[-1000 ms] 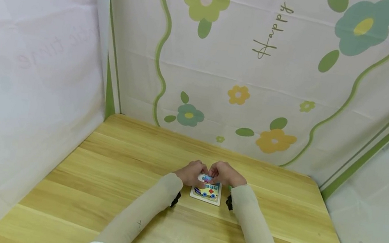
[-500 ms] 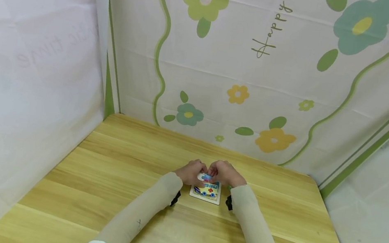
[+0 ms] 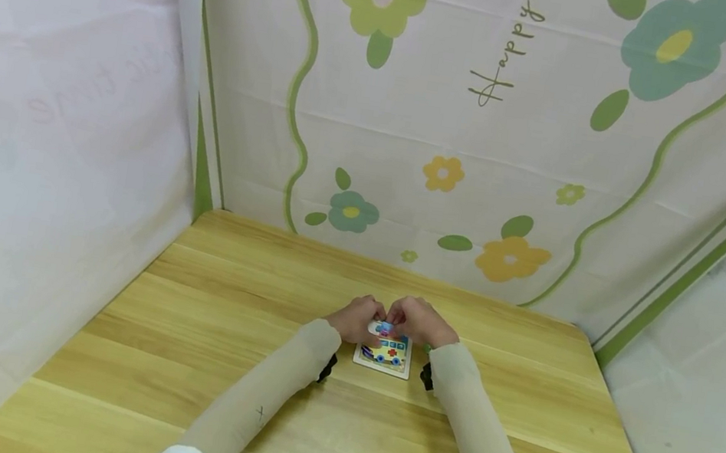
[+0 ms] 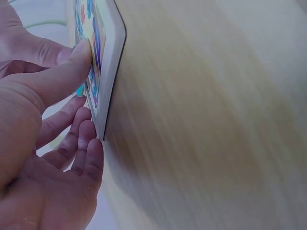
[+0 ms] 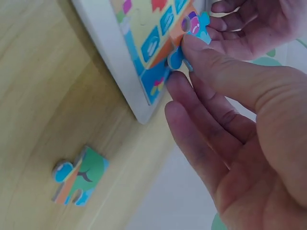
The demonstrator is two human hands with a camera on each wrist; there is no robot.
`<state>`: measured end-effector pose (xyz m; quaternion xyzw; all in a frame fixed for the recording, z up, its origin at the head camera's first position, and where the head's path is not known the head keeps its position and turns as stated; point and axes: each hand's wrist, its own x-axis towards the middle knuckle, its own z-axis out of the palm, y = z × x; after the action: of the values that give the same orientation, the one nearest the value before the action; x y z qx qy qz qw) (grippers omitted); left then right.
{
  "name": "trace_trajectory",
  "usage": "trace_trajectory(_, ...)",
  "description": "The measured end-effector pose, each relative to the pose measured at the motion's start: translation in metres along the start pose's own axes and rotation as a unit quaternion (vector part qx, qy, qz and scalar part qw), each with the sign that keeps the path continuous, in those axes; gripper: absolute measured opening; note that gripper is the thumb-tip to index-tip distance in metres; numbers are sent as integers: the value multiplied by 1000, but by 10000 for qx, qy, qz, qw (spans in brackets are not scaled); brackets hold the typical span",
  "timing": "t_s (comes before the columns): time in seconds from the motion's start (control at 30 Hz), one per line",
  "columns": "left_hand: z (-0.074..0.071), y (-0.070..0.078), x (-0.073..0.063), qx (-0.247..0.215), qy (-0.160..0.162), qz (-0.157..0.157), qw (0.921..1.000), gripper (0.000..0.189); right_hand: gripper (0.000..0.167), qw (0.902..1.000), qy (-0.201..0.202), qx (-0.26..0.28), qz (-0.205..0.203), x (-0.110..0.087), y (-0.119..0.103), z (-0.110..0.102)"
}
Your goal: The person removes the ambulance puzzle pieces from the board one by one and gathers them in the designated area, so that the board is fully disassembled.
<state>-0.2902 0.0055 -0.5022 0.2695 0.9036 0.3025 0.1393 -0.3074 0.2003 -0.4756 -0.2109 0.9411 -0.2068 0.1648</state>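
A jigsaw puzzle board (image 3: 381,369) with a white frame and a yellow ambulance picture lies on the wooden table. My left hand (image 3: 355,321) holds it at its left side, thumb on the picture and fingers curled at the frame's edge (image 4: 111,72). From the other side my right hand (image 3: 422,323) pinches a blue and orange puzzle piece (image 5: 175,58) at the far part of the picture, where the two hands nearly meet. The thumb (image 5: 201,50) covers some of that piece. A loose green, blue and orange puzzle piece (image 5: 85,175) lies beside the board.
The wooden table (image 3: 333,439) runs back to a white cloth wall (image 3: 405,124) printed with flowers. More white cloth hangs at the left (image 3: 62,138) and right. Black wrist devices (image 3: 428,377) sit below both wrists.
The hands stay at the far part of the board with only slight finger movement. The head view has shifted a little.
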Motion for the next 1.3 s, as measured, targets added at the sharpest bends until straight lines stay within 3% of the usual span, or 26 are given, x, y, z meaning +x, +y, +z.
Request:
trace_trajectory(0.37,-1,1,-2,-35,-14,-59,10000,47,11,9997,46,-81,-245,-4,-1,-4)
trace_trajectory(0.7,0,-1,1,9,-4,-76,10000,45,11,9990,-21,207,-391,-7,-2,-7)
trace_trajectory(1.3,2,2,4,137,-1,-248,9996,45,12,9993,-72,269,-245,-28,21,-25)
